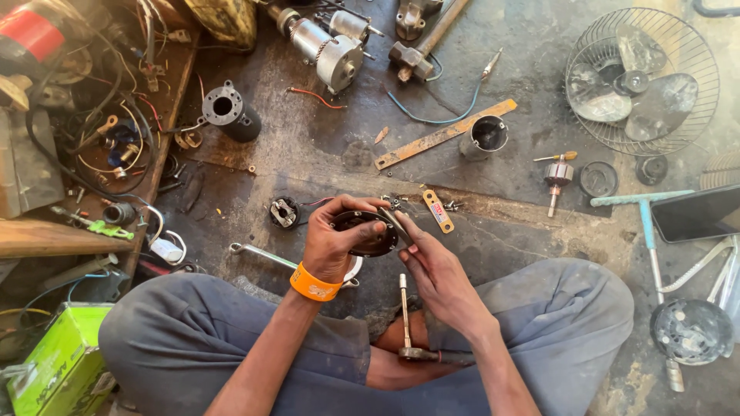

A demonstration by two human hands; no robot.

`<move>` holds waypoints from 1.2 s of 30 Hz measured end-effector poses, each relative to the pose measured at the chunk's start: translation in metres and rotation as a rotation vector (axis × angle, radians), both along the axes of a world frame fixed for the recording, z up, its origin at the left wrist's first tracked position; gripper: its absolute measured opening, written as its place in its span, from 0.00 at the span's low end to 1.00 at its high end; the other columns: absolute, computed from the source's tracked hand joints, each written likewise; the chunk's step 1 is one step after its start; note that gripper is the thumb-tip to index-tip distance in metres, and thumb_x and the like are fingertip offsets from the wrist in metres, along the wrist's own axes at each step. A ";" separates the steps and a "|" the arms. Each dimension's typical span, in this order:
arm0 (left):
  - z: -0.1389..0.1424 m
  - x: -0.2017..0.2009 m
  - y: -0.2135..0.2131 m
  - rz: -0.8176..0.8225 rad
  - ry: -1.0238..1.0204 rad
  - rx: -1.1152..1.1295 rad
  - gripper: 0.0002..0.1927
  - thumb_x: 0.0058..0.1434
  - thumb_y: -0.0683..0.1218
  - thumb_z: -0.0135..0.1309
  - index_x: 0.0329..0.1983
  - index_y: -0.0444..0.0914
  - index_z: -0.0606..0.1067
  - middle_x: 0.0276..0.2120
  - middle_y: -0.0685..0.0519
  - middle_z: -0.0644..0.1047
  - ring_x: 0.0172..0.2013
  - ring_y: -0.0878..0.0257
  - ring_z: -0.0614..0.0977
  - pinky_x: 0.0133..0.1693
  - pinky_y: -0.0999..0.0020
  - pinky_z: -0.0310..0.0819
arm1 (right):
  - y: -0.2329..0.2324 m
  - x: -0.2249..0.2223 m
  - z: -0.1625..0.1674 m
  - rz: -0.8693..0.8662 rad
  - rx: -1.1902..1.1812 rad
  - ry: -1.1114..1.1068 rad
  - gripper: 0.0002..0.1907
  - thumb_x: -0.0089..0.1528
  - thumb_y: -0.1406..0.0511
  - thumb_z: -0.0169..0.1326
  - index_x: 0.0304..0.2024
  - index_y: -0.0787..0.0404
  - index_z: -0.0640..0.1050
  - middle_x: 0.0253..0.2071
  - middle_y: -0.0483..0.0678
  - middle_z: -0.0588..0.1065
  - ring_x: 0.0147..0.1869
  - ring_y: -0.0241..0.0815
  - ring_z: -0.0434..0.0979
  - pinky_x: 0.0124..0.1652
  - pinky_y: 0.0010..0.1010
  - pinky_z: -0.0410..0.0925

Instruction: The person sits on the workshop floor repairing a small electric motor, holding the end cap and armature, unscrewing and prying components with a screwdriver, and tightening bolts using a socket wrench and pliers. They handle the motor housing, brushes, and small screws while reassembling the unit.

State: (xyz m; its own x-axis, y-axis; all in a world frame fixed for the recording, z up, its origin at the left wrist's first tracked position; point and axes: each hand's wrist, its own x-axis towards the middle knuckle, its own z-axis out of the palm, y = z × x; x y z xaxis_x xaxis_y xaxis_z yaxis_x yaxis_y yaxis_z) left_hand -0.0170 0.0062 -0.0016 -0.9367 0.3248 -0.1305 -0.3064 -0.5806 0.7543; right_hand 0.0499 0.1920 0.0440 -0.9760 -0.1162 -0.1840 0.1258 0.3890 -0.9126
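**Round black motor part held over the lap for work with a thin tool**

The round black part (364, 232) is held just above the floor, near the middle of the scene and in front of the crossed legs, where it sits close under the eyes. It is gripped by the left hand (337, 239), whose fingers are curled over its rim and thumb pressed on its face, so that it is kept steady and tilted toward the right hand. An orange wristband (313, 285) is worn on the left wrist.

A thin metal tool (395, 226) is pinched in the right hand (432, 266), fingers closed narrowly around it, its tip laid against the part's edge; what kind of tool it is cannot be told.

A long-handled socket wrench (405, 312) is rested upright against the lap, within easy reach. A spanner (262, 255) is laid on the floor just left of the hands, and small screws (451, 205) with a flat orange-and-white piece (438, 211) are gathered just beyond them. Farther off, a metal cup (486, 135), a rusty flat bar (445, 133) and a motor rotor (556, 177) are spread out. A fan cage with blades (641, 81) is set at far right.
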 end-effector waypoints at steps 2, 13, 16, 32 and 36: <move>0.001 0.000 0.001 0.004 -0.009 0.012 0.13 0.55 0.31 0.64 0.42 0.32 0.77 0.51 0.41 0.81 0.46 0.60 0.84 0.49 0.63 0.82 | 0.001 0.000 0.000 0.003 -0.025 0.010 0.31 0.68 0.67 0.51 0.73 0.50 0.61 0.41 0.50 0.73 0.42 0.42 0.73 0.46 0.32 0.71; 0.000 0.004 0.010 0.074 -0.010 -0.028 0.11 0.58 0.31 0.63 0.43 0.31 0.77 0.50 0.40 0.82 0.45 0.60 0.84 0.48 0.65 0.82 | -0.002 0.002 -0.014 -0.097 0.153 0.185 0.29 0.66 0.71 0.52 0.69 0.49 0.68 0.34 0.52 0.67 0.36 0.50 0.72 0.41 0.39 0.68; -0.001 0.005 0.013 0.101 -0.023 -0.045 0.11 0.58 0.31 0.62 0.43 0.31 0.77 0.49 0.40 0.82 0.46 0.61 0.85 0.49 0.65 0.82 | -0.003 0.004 -0.020 -0.120 0.188 0.218 0.29 0.66 0.72 0.50 0.69 0.48 0.68 0.33 0.53 0.67 0.36 0.51 0.72 0.41 0.41 0.68; -0.001 -0.001 0.001 0.033 -0.105 0.046 0.08 0.59 0.36 0.63 0.42 0.32 0.79 0.50 0.41 0.82 0.46 0.60 0.84 0.49 0.63 0.81 | 0.002 0.001 -0.011 -0.044 -0.129 -0.087 0.32 0.67 0.71 0.49 0.74 0.50 0.62 0.46 0.48 0.72 0.48 0.35 0.70 0.50 0.25 0.66; 0.001 -0.001 -0.003 0.001 -0.122 0.122 0.09 0.64 0.41 0.61 0.43 0.31 0.78 0.48 0.40 0.81 0.45 0.58 0.84 0.49 0.60 0.81 | 0.006 -0.003 -0.014 -0.105 -0.419 -0.139 0.31 0.69 0.72 0.45 0.74 0.52 0.59 0.52 0.46 0.74 0.54 0.29 0.71 0.55 0.20 0.64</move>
State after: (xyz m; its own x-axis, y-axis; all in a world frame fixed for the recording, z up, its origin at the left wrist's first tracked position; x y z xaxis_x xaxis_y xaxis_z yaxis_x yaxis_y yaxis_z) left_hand -0.0183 0.0033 -0.0010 -0.9166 0.3442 -0.2032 -0.3910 -0.6663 0.6350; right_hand 0.0467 0.1978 0.0299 -0.9560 -0.1097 -0.2721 0.2770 -0.0316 -0.9603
